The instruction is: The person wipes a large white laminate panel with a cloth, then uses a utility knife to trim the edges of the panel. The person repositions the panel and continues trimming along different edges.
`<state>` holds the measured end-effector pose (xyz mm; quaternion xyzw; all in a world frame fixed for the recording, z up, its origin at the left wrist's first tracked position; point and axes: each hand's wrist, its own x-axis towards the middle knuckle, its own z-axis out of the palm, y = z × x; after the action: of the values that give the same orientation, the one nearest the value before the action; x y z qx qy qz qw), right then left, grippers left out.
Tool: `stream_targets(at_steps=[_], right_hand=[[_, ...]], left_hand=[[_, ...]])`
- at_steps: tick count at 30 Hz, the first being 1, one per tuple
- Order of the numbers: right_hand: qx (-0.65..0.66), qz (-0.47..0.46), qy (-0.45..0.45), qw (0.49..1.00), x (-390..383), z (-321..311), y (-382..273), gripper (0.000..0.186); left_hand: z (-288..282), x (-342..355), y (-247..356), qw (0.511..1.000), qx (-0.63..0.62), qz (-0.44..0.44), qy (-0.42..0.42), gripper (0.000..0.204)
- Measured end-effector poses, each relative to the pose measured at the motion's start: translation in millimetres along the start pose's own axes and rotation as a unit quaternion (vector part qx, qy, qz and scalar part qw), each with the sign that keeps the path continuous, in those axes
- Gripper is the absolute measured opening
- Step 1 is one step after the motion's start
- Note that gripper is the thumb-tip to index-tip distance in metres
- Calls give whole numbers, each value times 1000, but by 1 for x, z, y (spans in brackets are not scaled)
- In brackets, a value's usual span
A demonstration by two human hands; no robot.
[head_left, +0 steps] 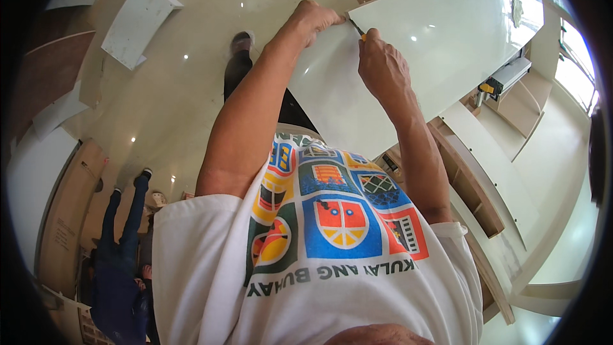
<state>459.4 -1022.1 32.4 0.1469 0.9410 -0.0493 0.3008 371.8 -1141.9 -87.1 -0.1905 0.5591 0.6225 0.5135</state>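
A large glossy white panel (415, 57) lies in front of me, its pointed corner far off by my hands. My right hand (384, 67) is closed around a slim yellow-handled tool (364, 36) with a thin dark tip, whose exact kind I cannot make out. The tip points forward and left to the panel's corner. My left hand (311, 20) is at that corner, just left of the tip. Its index finger reaches toward the tip while the other fingers are bent. Whatever may be pinched at those fingertips is too small to tell.
On the right, a grey and yellow tool (504, 78) sits by the panel edge, near open wooden cabinet frames (469, 179). A white box-like piece (139, 24) lies on the shiny floor at far left. Another person (121, 262) is at lower left, beside a large cardboard box (70, 211).
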Motion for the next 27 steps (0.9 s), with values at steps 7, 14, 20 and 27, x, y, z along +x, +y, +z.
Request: stream_targets(at_steps=[7,14,20,27], right_hand=[[-14,-10,-1,1000,2,0,-3,20],[-11,-11,-16,1000,4,-3,-8,17],[-8,-18,-11,1000,5,1,-7,17],[0,-25,13,1000,-6,-8,-2,21]], left_hand=[[-4,0,0,1000,-2,-2,14,44],[-7,21,-11,1000,6,-20,18,45],[-6,25,-15,999,-2,-34,4,44],[3,21,-15,999,40,7,35,44]])
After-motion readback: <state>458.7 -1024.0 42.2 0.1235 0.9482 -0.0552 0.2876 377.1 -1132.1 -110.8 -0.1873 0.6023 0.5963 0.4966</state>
